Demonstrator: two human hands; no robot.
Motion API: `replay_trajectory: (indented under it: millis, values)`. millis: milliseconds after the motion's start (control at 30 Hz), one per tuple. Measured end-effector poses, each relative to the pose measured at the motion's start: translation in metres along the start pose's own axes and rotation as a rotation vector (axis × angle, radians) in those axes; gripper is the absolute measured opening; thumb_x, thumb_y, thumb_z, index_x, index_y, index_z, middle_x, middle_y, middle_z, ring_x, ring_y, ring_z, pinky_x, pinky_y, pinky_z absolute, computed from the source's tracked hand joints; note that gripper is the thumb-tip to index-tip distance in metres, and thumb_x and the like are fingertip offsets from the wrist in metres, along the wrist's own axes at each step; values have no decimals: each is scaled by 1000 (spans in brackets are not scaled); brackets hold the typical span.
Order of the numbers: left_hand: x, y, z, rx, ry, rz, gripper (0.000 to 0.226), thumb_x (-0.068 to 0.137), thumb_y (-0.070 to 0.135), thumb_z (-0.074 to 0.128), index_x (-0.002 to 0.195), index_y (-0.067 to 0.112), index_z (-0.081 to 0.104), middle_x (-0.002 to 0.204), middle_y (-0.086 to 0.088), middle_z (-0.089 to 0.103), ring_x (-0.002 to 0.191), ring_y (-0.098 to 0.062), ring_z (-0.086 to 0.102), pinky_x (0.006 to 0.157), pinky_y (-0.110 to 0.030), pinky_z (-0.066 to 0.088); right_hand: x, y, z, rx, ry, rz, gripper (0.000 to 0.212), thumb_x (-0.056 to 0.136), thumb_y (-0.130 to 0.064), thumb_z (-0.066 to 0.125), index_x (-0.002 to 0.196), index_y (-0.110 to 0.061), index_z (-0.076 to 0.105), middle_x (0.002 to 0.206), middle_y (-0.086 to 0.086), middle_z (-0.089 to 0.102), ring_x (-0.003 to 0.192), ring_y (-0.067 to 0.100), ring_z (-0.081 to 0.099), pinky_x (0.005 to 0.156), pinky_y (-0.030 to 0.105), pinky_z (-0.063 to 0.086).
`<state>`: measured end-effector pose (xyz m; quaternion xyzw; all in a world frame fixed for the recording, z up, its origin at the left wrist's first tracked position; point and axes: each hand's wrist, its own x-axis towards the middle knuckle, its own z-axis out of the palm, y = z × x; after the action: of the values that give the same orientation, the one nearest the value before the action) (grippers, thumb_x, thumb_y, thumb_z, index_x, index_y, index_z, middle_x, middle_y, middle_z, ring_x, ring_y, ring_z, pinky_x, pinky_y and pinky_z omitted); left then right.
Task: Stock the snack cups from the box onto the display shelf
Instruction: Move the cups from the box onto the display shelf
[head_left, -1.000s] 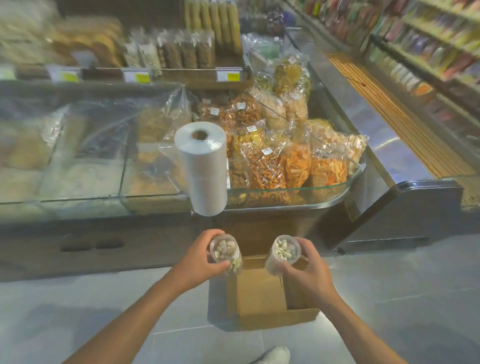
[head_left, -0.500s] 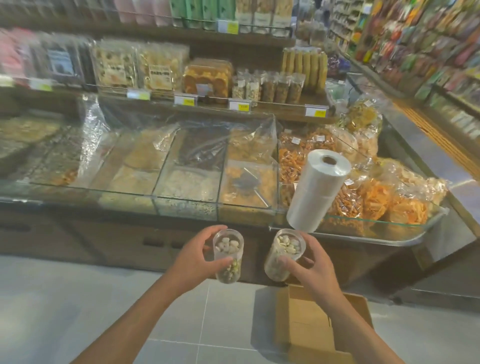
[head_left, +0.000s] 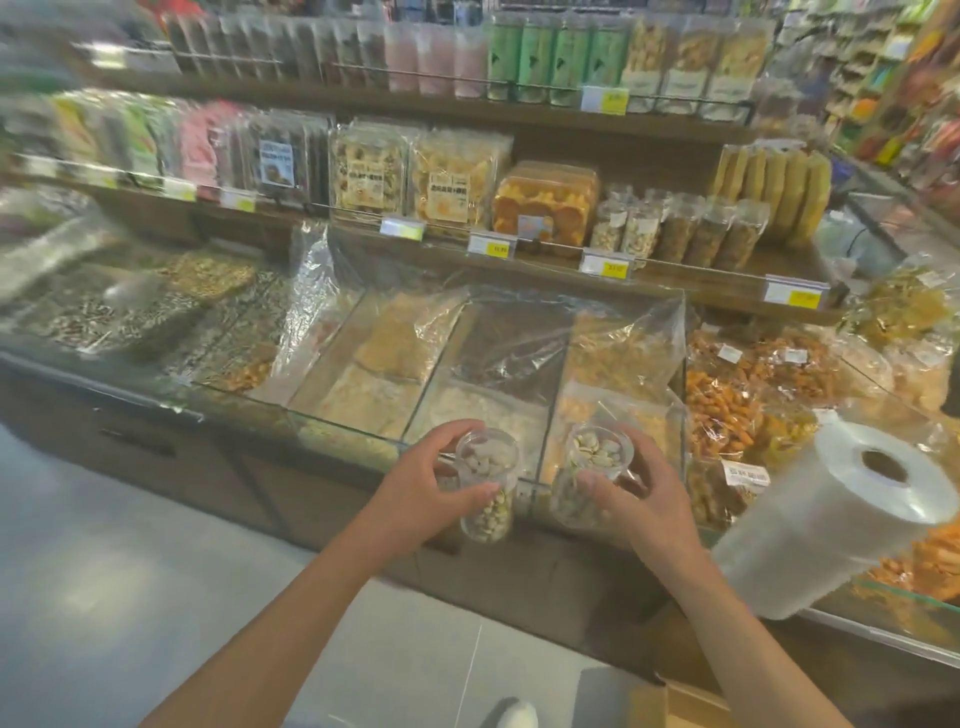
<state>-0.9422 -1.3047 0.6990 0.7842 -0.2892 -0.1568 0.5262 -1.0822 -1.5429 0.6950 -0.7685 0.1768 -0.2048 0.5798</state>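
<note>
The hands are rising clear of the cardboard box (head_left: 675, 709), now lying near at the bottom right. The left hand (head_left: 421, 493) is gripping one pistachio cup (head_left: 488, 486) and the right hand (head_left: 647, 501) another pistachio cup (head_left: 592, 467), fingers curled round each, at the glass bulk bins (head_left: 332, 423). This looks like the carrying step. Next, they are needing a far reach to the display shelf (head_left: 701, 280), beside the matching nut cups (head_left: 626, 231).

Clear glossy plastic cups (head_left: 488, 480) — glass bins (head_left: 363, 431), cardboard box (head_left: 685, 709)
</note>
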Motion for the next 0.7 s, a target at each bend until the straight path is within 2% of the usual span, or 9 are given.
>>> replay_trajectory:
  millis: [67,167,233,333,400,533,700]
  values:
    - [29,3,-8,24,17,14,60,82,32,86,130,51,57,123,29,62,110,-3,65,85,-27,58,35,0,5,3,-3,-18,62,78,-44,86,133,-48,57,138,-20,58,124,7,58,105,43,50]
    - [72,7,-18,58,36,11,59,83,34,86,132,50,56,117,38,59,106,2,64,87,-28,58,82,-4,10,25,-18,-6,58,80,-37,86,130,-48,58,127,-21,64,117,5,61,105,43,51]
    - [102,9,-22,59,57,13,59,83,33,86,132,47,57,114,31,64,101,1,67,84,-28,59,111,-4,13,34,-20,-4,54,80,-32,86,127,-45,60,118,-22,68,110,2,64,101,42,53]
    - [143,9,-25,61,78,20,57,82,31,87,130,45,59,115,21,67,97,0,68,79,-28,61,152,-1,17,34,-9,2,56,80,-33,87,128,-44,61,119,-18,69,110,4,65,98,43,55]
    - [169,9,-28,53,81,15,57,82,31,87,129,44,59,116,19,67,96,-2,69,78,-28,61,175,-1,17,28,7,5,56,80,-34,86,129,-43,60,119,-17,69,109,3,65,97,41,55]
    - [221,14,-29,40,36,23,54,83,24,87,126,41,60,109,18,69,91,-2,71,67,-19,57,217,1,16,29,66,21,56,81,-33,86,130,-39,60,118,-15,69,108,4,65,95,38,56]
    - [294,12,-32,27,-43,68,59,81,20,88,131,35,60,114,14,70,93,0,71,70,-19,57,268,4,10,10,169,51,58,79,-38,86,130,-41,60,122,-12,69,111,7,66,98,42,55]
